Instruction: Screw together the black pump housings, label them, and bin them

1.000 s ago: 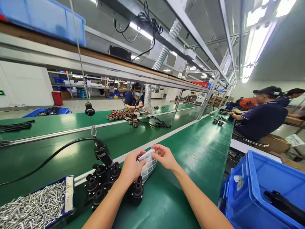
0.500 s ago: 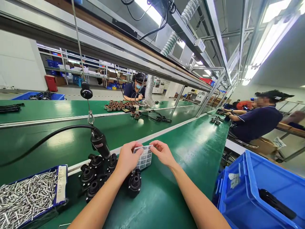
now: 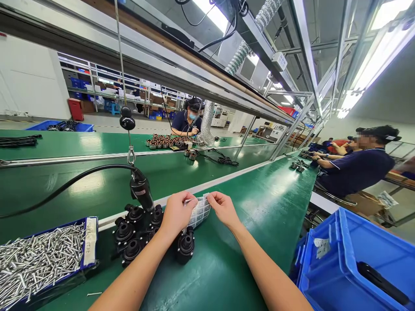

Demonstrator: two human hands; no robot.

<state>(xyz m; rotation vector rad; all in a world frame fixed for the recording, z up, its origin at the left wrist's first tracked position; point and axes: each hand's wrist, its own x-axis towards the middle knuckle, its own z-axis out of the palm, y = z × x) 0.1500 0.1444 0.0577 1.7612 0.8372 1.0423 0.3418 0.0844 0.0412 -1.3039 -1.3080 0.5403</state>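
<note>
The sheet of printed labels (image 3: 199, 213) is held above the green table (image 3: 246, 255), directly between the 2 hands. With the sheet taken as the clock's centre, the left hand (image 3: 177, 210) is placed at 9 o'clock and the right hand (image 3: 223, 210) at 3 o'clock. Neither is nearer, since the sheet is touched by both: its left edge is gripped under the left thumb, and its upper right corner is pinched between the right thumb and fingers. The upper edge is stretched roughly from 9 to 3 o'clock; the face is bowed, so the long axis cannot be told.

Only 1 sheet can be made out. At 7 o'clock, 1 black pump housing (image 3: 185, 246) is set apart; near 8 o'clock at least 5 more are clustered, partly hidden by the left forearm. Between 9 and 10 o'clock, 1 power screwdriver (image 3: 141, 191) is hung. Between 8 and 9 o'clock, 1 tray (image 3: 90, 242) is filled with uncountable screws (image 3: 42, 259); 1 loose screw (image 3: 94, 294) is seen below it. Towards 4 o'clock, 1 blue crate (image 3: 327, 276) is placed.
</note>
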